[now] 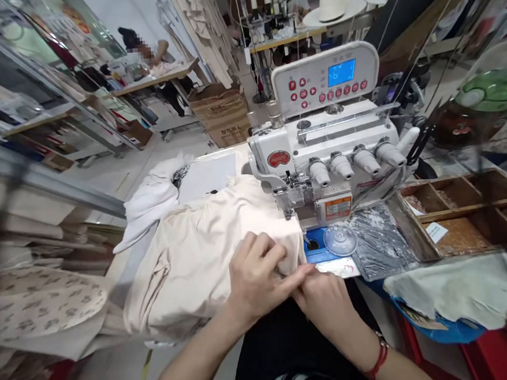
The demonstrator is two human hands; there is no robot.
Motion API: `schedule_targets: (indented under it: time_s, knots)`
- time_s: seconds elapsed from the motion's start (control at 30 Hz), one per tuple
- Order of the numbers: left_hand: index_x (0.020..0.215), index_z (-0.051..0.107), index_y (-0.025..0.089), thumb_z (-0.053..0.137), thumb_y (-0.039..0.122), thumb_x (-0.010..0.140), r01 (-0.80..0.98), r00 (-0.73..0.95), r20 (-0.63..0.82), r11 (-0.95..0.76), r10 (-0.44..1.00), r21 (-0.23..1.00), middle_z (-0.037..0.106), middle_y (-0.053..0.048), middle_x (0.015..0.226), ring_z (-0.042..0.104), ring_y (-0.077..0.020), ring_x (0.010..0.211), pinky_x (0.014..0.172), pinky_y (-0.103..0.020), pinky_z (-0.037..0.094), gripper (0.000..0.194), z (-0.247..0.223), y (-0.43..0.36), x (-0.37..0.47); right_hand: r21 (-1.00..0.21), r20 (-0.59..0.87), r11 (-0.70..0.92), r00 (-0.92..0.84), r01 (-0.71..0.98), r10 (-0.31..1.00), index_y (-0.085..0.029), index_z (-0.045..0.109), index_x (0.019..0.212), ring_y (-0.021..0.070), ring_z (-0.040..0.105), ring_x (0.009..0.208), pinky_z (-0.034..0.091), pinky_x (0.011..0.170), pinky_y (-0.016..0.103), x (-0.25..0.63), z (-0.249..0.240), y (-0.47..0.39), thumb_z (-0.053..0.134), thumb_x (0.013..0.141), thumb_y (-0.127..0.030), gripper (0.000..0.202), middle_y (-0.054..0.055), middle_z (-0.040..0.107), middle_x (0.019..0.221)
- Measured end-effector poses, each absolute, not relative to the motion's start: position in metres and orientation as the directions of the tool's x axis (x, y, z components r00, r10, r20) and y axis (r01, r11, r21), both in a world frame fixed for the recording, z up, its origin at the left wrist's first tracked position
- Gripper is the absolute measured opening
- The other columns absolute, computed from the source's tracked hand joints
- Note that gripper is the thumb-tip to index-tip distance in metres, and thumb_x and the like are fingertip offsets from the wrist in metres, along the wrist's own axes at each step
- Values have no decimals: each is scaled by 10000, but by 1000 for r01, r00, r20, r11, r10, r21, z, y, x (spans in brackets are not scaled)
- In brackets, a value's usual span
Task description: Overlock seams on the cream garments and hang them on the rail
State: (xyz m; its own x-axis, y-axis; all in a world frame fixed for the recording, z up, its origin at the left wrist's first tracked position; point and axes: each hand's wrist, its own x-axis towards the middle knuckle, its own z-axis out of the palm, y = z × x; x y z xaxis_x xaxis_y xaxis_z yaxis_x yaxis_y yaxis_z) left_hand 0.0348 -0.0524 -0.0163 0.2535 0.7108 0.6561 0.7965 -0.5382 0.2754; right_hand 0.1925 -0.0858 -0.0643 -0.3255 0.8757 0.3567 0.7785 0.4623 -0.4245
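Note:
A cream fabric piece [196,240] lies in soft folds on the sewing machine's bed, its right edge running under the presser foot [288,211] of the white overlock machine [341,137]. My left hand [257,273] rests on this cloth just in front of the foot, fingers bent and gripping it, thumb stretched toward my other hand. Closed beside it, my right hand [324,298] pinches the cloth's near right edge; its fingertips are partly hidden. A clear round dish [340,240] sits on a blue plate right of the needle area.
White cloth [150,200] is heaped at the table's left. A wooden compartment tray [424,239] stands at right, near a blue container [445,321] with pale cloth over it. Beyond are a cardboard box [222,114] and two people at other tables. Hanging fabrics line the left.

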Motion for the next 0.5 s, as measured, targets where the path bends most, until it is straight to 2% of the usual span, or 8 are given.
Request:
schedule_targets:
  time_s: [0.03, 0.1, 0.17, 0.23, 0.3, 0.37, 0.43, 0.5]
  knots:
    - [651, 596, 194, 691, 399, 944, 800, 227, 604, -499, 764, 332, 548, -10, 654, 471, -161, 653, 611, -308, 388, 370, -20, -64, 41, -437, 359, 480, -342, 761, 869, -149, 751, 855, 163, 538, 406, 232, 440, 314, 194, -62, -93, 536, 1014, -197, 271, 64, 694, 603]
    - [626, 557, 188, 620, 362, 993, 717, 160, 418, -397, 894, 573, 511, 12, 611, 459, -130, 593, 568, -273, 369, 410, -26, -83, 49, -555, 397, 504, -322, 662, 859, -172, 718, 787, 144, 518, 425, 263, 450, 299, 200, -58, -107, 509, 1040, -224, 332, 29, 655, 583]
    - [686, 587, 185, 604, 385, 989, 519, 64, 191, -197, 979, 832, 534, 22, 633, 471, -110, 565, 543, -238, 375, 364, -30, -95, 51, -757, 395, 443, -204, 480, 896, -201, 581, 610, 111, 435, 423, 270, 449, 275, 205, -58, -117, 554, 1040, -314, 446, -31, 518, 524]
    - [769, 602, 183, 673, 466, 921, 263, -15, -12, 16, 1000, 965, 581, 18, 680, 516, -112, 594, 564, -218, 411, 330, -35, -102, 52, -889, 326, 332, -72, 315, 942, -217, 379, 514, 94, 361, 437, 276, 449, 252, 208, -62, -123, 598, 1006, -380, 563, -62, 364, 508]
    - [805, 578, 182, 732, 519, 851, 39, -74, -122, 125, 990, 991, 569, 28, 672, 519, -110, 610, 597, -208, 425, 373, -42, -109, 52, -950, 231, 223, 13, 219, 973, -234, 268, 519, 97, 335, 464, 288, 449, 244, 208, -71, -127, 608, 969, -405, 589, -65, 298, 536]
    - [828, 567, 184, 770, 550, 796, -90, -117, -175, 165, 978, 982, 515, 52, 632, 473, -98, 586, 591, -197, 401, 420, -52, -116, 52, -986, 108, 96, 89, 135, 990, -250, 228, 535, 101, 304, 486, 283, 446, 247, 208, -83, -132, 649, 908, -429, 590, -66, 265, 563]
    - [834, 591, 176, 783, 561, 770, -91, -131, -218, 207, 967, 974, 521, 45, 645, 465, -102, 597, 593, -200, 393, 435, -64, -125, 52, -999, -39, -45, 155, 31, 987, -258, 226, 539, 97, 260, 499, 258, 441, 248, 210, -97, -138, 739, 812, -452, 612, -77, 226, 572]
    - [801, 631, 162, 771, 561, 776, 9, -86, -246, 248, 965, 969, 579, 7, 691, 510, -128, 643, 616, -222, 422, 423, -74, -138, 51, -993, -119, -114, 206, -39, 971, -260, 250, 544, 96, 255, 504, 270, 445, 238, 212, -111, -144, 778, 753, -480, 610, -86, 221, 564]
